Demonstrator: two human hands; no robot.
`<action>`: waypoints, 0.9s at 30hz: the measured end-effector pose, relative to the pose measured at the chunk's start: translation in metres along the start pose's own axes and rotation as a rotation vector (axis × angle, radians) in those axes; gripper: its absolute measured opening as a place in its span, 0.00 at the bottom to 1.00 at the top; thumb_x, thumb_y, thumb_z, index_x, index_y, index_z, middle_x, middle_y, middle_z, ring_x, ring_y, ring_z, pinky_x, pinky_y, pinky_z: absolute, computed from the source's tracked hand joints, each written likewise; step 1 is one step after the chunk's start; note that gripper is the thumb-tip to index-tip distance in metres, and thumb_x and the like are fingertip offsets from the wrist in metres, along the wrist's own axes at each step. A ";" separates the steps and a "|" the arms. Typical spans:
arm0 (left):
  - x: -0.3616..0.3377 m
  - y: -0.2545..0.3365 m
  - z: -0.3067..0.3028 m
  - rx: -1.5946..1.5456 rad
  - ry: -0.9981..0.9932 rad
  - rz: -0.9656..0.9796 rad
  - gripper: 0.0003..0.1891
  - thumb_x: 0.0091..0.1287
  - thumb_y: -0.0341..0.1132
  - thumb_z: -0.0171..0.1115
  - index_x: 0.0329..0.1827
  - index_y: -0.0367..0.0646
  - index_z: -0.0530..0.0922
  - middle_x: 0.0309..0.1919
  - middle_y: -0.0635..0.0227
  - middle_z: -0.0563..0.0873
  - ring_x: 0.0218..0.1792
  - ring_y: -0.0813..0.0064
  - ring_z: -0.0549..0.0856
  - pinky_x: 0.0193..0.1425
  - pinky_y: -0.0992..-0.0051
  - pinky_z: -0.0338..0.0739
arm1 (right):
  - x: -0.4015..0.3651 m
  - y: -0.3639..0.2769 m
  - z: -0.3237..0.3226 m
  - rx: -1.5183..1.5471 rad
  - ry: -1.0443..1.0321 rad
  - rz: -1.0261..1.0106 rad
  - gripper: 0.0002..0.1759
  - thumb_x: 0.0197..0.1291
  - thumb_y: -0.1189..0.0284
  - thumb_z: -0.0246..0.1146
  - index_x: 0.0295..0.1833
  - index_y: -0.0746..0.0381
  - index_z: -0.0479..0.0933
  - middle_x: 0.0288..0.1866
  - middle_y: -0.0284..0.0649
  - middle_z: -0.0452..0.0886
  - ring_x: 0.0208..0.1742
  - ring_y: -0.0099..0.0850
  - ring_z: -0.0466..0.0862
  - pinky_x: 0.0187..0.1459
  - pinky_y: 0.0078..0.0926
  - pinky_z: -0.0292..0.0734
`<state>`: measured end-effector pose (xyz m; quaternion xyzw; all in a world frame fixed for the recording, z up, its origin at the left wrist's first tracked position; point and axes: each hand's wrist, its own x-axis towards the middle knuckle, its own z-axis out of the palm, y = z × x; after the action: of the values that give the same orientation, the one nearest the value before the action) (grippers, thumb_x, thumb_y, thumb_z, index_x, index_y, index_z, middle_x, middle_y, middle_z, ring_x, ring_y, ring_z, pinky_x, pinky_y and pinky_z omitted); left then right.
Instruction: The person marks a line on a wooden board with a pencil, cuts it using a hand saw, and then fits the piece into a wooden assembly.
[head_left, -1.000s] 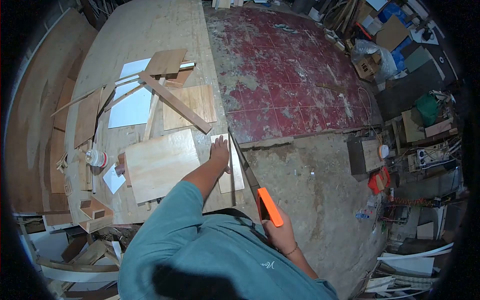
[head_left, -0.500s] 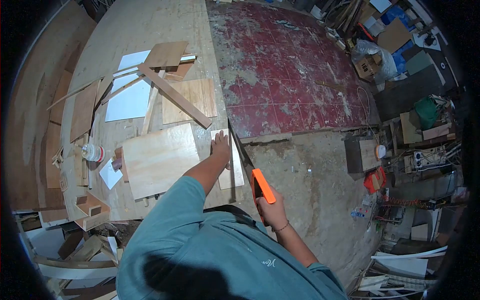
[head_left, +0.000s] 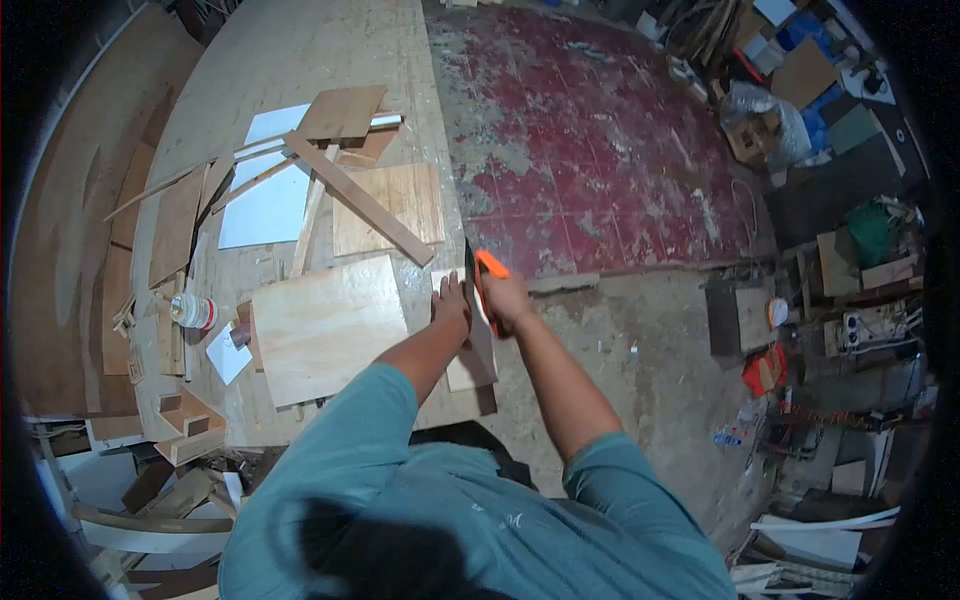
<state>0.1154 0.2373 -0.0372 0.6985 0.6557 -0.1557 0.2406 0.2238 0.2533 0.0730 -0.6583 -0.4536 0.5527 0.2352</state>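
My left hand (head_left: pixel 453 306) lies on a narrow pale board (head_left: pixel 472 365) at the right edge of the worktable, its fingers stretched forward along the wood. Just beside it, my right hand (head_left: pixel 508 297) is wrapped round the orange handle of a handsaw (head_left: pixel 491 264). Only a dark bit of the blade shows ahead of the handle, along the table edge; the rest is hidden. Left of my left arm, a larger light plywood panel (head_left: pixel 330 325) rests on the table.
Farther up the worktable (head_left: pixel 340 45) lie a long brown strip (head_left: pixel 365 202), a square panel (head_left: pixel 390 210) and white sheets (head_left: pixel 265 205). A white tub (head_left: pixel 190 311) stands at the left. Concrete floor (head_left: pixel 600 400) drops away to the right, with clutter along the wall.
My right hand and the saw have moved forward, away from my body, and now sit beside my left hand. The left hand stays on the narrow board.
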 end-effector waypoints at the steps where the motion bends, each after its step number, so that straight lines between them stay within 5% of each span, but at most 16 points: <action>1: 0.003 -0.003 0.016 -0.016 -0.025 -0.012 0.57 0.49 0.40 0.76 0.78 0.43 0.46 0.79 0.52 0.39 0.79 0.52 0.42 0.75 0.46 0.49 | -0.007 -0.002 0.006 -0.064 0.028 -0.013 0.17 0.55 0.68 0.57 0.47 0.67 0.77 0.37 0.55 0.82 0.40 0.48 0.84 0.42 0.41 0.76; 3: 0.017 -0.002 0.008 -0.071 -0.022 -0.036 0.53 0.56 0.45 0.71 0.79 0.48 0.45 0.79 0.53 0.38 0.79 0.52 0.40 0.74 0.45 0.49 | -0.016 -0.003 0.012 -0.246 0.101 -0.247 0.18 0.54 0.70 0.57 0.50 0.64 0.77 0.41 0.56 0.82 0.45 0.50 0.84 0.46 0.42 0.77; 5: 0.031 0.001 0.018 0.013 -0.115 -0.025 0.58 0.50 0.48 0.75 0.80 0.50 0.44 0.79 0.54 0.35 0.78 0.48 0.39 0.73 0.42 0.51 | -0.037 0.003 0.015 -0.175 0.122 -0.318 0.21 0.53 0.73 0.56 0.55 0.63 0.75 0.45 0.55 0.82 0.49 0.51 0.83 0.49 0.41 0.77; 7: 0.079 -0.007 0.073 -0.128 0.064 -0.103 0.67 0.38 0.50 0.82 0.80 0.50 0.43 0.79 0.54 0.34 0.78 0.46 0.38 0.72 0.41 0.52 | -0.045 0.009 0.014 -0.047 0.083 -0.299 0.24 0.53 0.75 0.56 0.59 0.63 0.72 0.46 0.56 0.82 0.50 0.51 0.82 0.51 0.40 0.76; 8: 0.049 0.000 0.034 0.025 -0.091 -0.063 0.59 0.49 0.47 0.76 0.80 0.49 0.44 0.79 0.54 0.36 0.78 0.47 0.40 0.71 0.42 0.54 | -0.049 0.012 0.015 -0.067 0.087 -0.322 0.26 0.54 0.75 0.57 0.61 0.62 0.72 0.46 0.55 0.81 0.50 0.50 0.82 0.52 0.39 0.76; 11: 0.039 0.004 0.025 0.063 -0.058 -0.096 0.59 0.49 0.45 0.76 0.80 0.49 0.44 0.79 0.54 0.39 0.78 0.48 0.42 0.71 0.43 0.56 | -0.076 0.020 0.011 -0.061 0.107 -0.337 0.24 0.53 0.74 0.57 0.59 0.64 0.73 0.44 0.54 0.81 0.47 0.48 0.82 0.49 0.37 0.76; 15: 0.065 0.000 0.071 0.100 0.182 -0.131 0.72 0.28 0.44 0.86 0.79 0.46 0.47 0.79 0.52 0.40 0.78 0.49 0.45 0.71 0.48 0.59 | -0.174 0.004 -0.015 0.006 0.140 -0.346 0.22 0.53 0.75 0.56 0.55 0.68 0.75 0.45 0.49 0.81 0.47 0.41 0.82 0.48 0.35 0.75; 16: 0.031 0.005 0.022 0.109 0.011 -0.074 0.70 0.31 0.43 0.86 0.79 0.44 0.47 0.78 0.50 0.41 0.77 0.47 0.46 0.70 0.49 0.61 | -0.196 0.004 -0.023 0.059 0.144 -0.392 0.21 0.53 0.75 0.56 0.54 0.68 0.75 0.46 0.48 0.81 0.47 0.38 0.81 0.48 0.34 0.75; 19: 0.004 0.005 -0.006 0.160 -0.050 -0.019 0.72 0.29 0.44 0.86 0.79 0.40 0.46 0.78 0.48 0.41 0.77 0.45 0.47 0.70 0.49 0.62 | -0.237 0.012 -0.048 -0.009 0.131 -0.319 0.20 0.53 0.76 0.56 0.53 0.69 0.75 0.40 0.43 0.82 0.43 0.35 0.81 0.46 0.33 0.75; 20: 0.003 0.004 -0.003 0.157 -0.051 -0.017 0.72 0.29 0.44 0.86 0.79 0.40 0.46 0.78 0.48 0.41 0.77 0.45 0.47 0.70 0.49 0.62 | -0.240 0.009 -0.053 -0.009 0.095 -0.232 0.23 0.53 0.78 0.55 0.57 0.68 0.74 0.46 0.48 0.81 0.49 0.36 0.81 0.51 0.31 0.74; 21: 0.005 0.001 0.001 0.136 -0.026 0.012 0.73 0.27 0.47 0.86 0.78 0.39 0.46 0.78 0.47 0.41 0.77 0.45 0.47 0.71 0.49 0.61 | -0.238 0.005 -0.054 -0.010 0.059 -0.152 0.26 0.53 0.79 0.55 0.61 0.67 0.73 0.51 0.54 0.81 0.54 0.37 0.82 0.56 0.29 0.73; 23: 0.005 -0.005 0.009 0.119 -0.004 0.036 0.75 0.26 0.49 0.87 0.78 0.37 0.45 0.78 0.47 0.40 0.77 0.44 0.47 0.71 0.48 0.60 | -0.177 0.008 -0.047 -0.259 0.055 -0.074 0.18 0.53 0.77 0.56 0.50 0.68 0.78 0.41 0.54 0.83 0.46 0.38 0.84 0.47 0.34 0.76; 24: 0.001 -0.007 0.011 0.126 0.004 0.048 0.73 0.30 0.50 0.85 0.78 0.37 0.45 0.78 0.47 0.40 0.77 0.44 0.47 0.72 0.49 0.59 | -0.128 0.026 -0.035 -0.132 0.098 -0.208 0.12 0.55 0.72 0.57 0.42 0.69 0.78 0.34 0.53 0.83 0.39 0.39 0.84 0.40 0.38 0.76; 27: 0.001 -0.009 -0.005 0.064 -0.037 0.070 0.59 0.48 0.42 0.76 0.78 0.39 0.45 0.79 0.49 0.39 0.78 0.48 0.45 0.75 0.53 0.57 | 0.004 0.011 0.016 -0.048 0.110 -0.142 0.17 0.55 0.65 0.60 0.43 0.68 0.79 0.35 0.54 0.83 0.38 0.46 0.84 0.41 0.39 0.76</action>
<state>0.1060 0.2405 -0.0346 0.7252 0.6211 -0.1810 0.2358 0.2126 0.2486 0.0581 -0.6593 -0.4987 0.4867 0.2823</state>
